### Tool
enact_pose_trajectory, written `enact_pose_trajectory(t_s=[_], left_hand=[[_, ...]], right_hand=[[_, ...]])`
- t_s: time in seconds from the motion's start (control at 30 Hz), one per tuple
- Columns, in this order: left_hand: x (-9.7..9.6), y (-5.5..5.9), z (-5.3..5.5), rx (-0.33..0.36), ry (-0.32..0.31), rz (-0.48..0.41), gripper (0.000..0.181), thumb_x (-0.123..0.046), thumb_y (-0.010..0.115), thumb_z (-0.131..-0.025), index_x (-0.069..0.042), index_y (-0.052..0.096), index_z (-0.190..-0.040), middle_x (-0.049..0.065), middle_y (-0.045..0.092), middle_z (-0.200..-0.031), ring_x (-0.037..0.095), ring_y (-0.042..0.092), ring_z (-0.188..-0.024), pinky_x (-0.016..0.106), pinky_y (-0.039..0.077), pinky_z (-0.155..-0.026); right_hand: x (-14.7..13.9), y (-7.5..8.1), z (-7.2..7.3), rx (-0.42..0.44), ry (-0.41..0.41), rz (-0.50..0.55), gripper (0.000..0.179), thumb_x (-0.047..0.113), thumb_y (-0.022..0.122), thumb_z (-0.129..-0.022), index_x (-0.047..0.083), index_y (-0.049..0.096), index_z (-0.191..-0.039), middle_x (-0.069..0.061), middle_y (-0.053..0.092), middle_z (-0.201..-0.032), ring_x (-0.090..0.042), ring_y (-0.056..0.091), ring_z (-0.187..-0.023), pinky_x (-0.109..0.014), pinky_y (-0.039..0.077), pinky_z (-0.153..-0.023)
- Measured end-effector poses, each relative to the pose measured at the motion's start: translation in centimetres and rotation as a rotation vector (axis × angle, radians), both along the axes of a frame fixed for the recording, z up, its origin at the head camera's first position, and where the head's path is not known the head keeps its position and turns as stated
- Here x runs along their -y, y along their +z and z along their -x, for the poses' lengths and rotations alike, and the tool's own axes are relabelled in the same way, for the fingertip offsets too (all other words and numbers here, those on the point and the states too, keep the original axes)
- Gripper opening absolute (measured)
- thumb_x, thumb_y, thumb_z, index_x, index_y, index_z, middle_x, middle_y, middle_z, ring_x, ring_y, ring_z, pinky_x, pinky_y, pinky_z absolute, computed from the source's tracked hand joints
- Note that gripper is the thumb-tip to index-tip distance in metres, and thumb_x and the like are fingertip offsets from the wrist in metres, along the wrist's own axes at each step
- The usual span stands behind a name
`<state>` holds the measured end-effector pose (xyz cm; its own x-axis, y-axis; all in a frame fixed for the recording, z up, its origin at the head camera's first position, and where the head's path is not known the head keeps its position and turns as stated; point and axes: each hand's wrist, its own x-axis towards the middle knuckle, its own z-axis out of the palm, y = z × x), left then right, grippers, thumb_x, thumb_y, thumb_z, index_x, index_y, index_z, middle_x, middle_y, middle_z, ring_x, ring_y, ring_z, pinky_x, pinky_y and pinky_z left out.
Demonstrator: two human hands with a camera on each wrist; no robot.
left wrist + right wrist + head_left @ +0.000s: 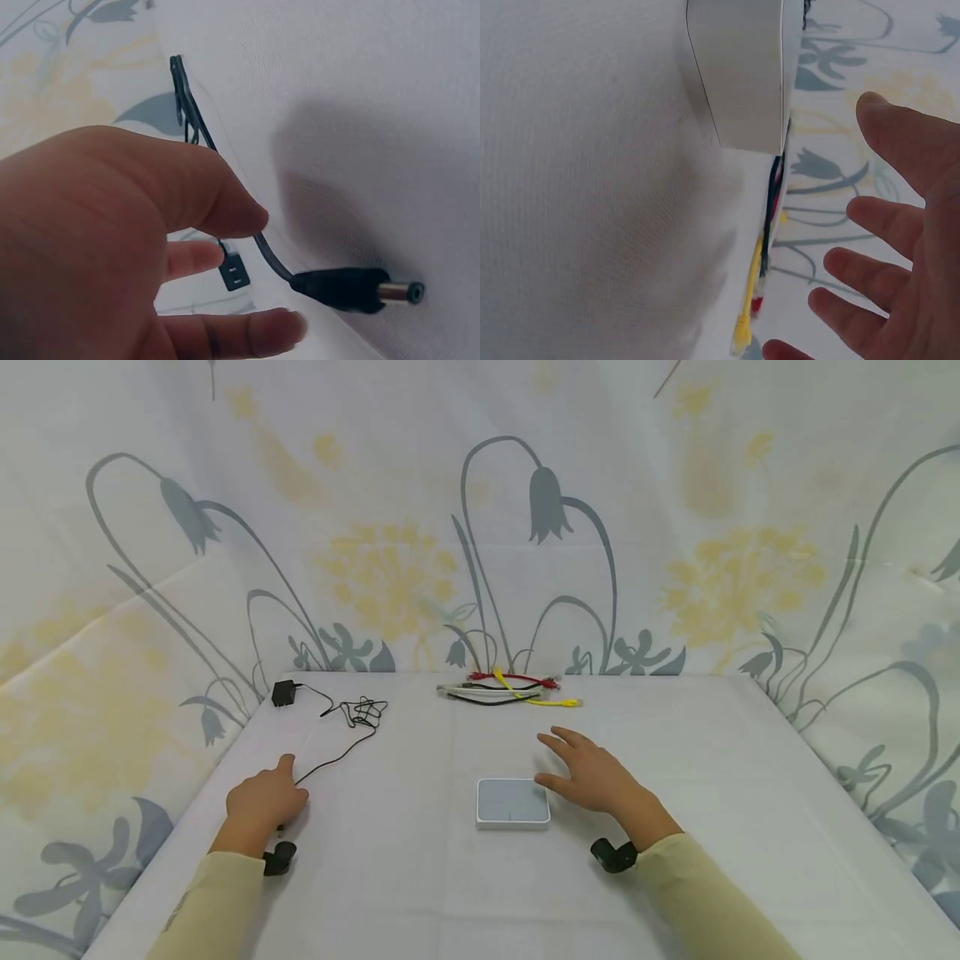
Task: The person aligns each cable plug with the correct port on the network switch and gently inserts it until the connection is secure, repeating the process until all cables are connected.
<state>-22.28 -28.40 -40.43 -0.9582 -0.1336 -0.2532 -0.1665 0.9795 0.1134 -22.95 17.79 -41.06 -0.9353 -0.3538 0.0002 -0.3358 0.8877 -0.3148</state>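
Note:
On the left, my left hand (262,797) is low over the thin black cord (337,758) of a power adapter (283,693). In the left wrist view its thumb (225,199) overlaps the cord, and the other fingers are apart from the thumb. The cord's barrel plug (341,289), with a metal tip, sticks out past the thumb. My right hand (592,772) is spread beside a white box with a grey top (513,802), its thumb overlapping the box's right corner in the head view. Between its fingers there is nothing.
At the back middle lies a bundle of short network cables (510,689) in red, yellow, white and black. The adapter's cord is tangled in a loose coil (363,712). Flowered cloth (420,527) hangs behind the white table (480,893) and along its sides.

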Motion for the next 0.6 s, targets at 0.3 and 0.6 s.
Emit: enact_pose_trajectory(t_s=[0.3, 0.6], left_hand=[[0.5, 0.0, 0.3, 0.018, -0.062, -0.043, 0.057, -0.008, 0.045, -0.088, 0.001, 0.033, -0.143, 0.031, 0.062, -0.113, 0.038, 0.063, -0.083, 0.05, 0.049, -0.069], [-0.5, -0.7, 0.7, -0.043, -0.149, -0.17, 0.024, -0.007, 0.047, -0.087, -0.005, 0.05, -0.111, 0.005, 0.05, -0.065, 0.02, 0.046, -0.058, 0.032, 0.035, -0.053]], right_hand=[[1.5, -0.6, -0.2, 0.104, 0.099, 0.054, 0.063, 0.05, 0.066, -0.086, 0.024, 0.051, -0.141, -0.003, 0.051, -0.143, -0.028, 0.047, -0.133, -0.05, 0.038, -0.108], [2.3, -1.5, -0.7, 0.17, 0.192, 0.117, 0.065, 0.05, 0.076, -0.076, 0.026, 0.059, -0.133, 0.004, 0.058, -0.131, -0.017, 0.053, -0.116, -0.041, 0.044, -0.099]])
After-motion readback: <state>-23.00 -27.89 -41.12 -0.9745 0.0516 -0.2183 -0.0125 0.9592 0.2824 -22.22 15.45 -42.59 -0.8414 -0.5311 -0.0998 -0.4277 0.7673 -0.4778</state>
